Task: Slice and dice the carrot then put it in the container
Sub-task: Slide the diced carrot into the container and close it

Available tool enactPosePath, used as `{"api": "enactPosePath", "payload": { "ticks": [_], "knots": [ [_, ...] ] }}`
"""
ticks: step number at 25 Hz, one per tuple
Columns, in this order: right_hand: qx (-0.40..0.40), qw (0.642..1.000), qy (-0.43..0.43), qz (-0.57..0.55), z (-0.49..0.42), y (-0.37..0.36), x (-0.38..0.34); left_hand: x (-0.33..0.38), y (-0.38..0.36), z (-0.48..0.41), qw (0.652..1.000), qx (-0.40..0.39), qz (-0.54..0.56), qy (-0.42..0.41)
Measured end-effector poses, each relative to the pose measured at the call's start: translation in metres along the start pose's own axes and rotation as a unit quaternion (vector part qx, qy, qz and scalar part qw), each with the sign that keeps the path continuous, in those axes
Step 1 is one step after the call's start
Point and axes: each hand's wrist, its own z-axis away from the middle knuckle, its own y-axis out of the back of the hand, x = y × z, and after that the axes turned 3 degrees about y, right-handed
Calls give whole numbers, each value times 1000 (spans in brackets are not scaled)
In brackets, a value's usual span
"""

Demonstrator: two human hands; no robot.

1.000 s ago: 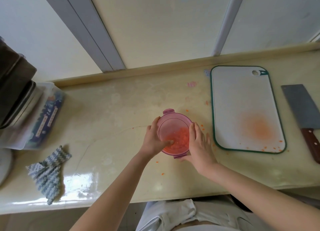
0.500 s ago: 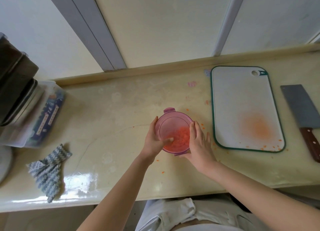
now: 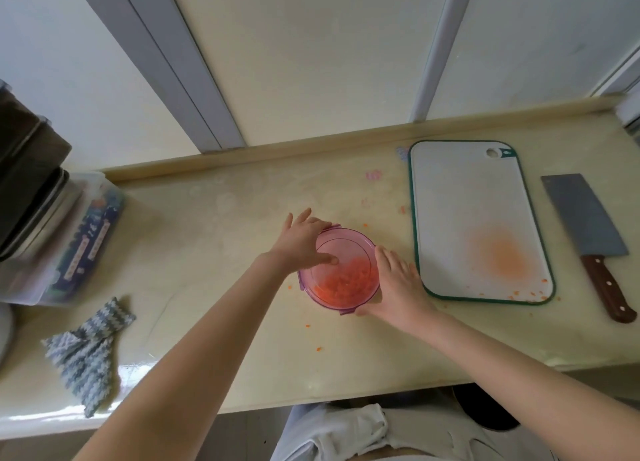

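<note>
- While the pink container (image 3: pixel 330 303) stands on the countertop (image 3: pixel 242 339), about midway between its back and front edges, both hands are on it.
- The left hand (image 3: pixel 299 242) grasps the far-left side. Its thumb presses on the clear lid (image 3: pixel 349 249) and its fingers bend over the far rim.
- The right hand (image 3: pixel 398 287) cups the right and near side, with the fingers along the right rim and the thumb along the near rim.
- The carrot pieces (image 3: pixel 346 282) lie inside under the lid, heaped toward the near-right wall, between the two hands.
- A cutting board (image 3: pixel 460 197) with an orange stain lies just to the right of the right hand.
- A cleaver (image 3: pixel 585 225) lies near the right edge, apart from the board.
- A striped cloth (image 3: pixel 86 349) lies toward the front-left corner.
</note>
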Motion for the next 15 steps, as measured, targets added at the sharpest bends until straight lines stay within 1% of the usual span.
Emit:
{"api": "enactPosePath", "payload": {
  "ticks": [4, 9, 11, 14, 15],
  "knots": [
    [3, 1000, 2, -3, 0, 1, -2, 5, 3, -5, 999, 4, 35, 13],
    [-2, 1000, 14, -8, -1, 1, -3, 6, 7, -10, 996, -20, 80, 42],
    [0, 999, 26, -33, -1, 0, -1, 4, 4, -9, 991, -24, 121, 47],
    [-10, 992, 51, -117, 4, 1, 15, -2, -5, -5, 978, -38, 199, 55],
    [-8, 988, 58, -142, 4, 2, 23, -5, -8, -3, 971, -31, 230, 63]
  ]
}}
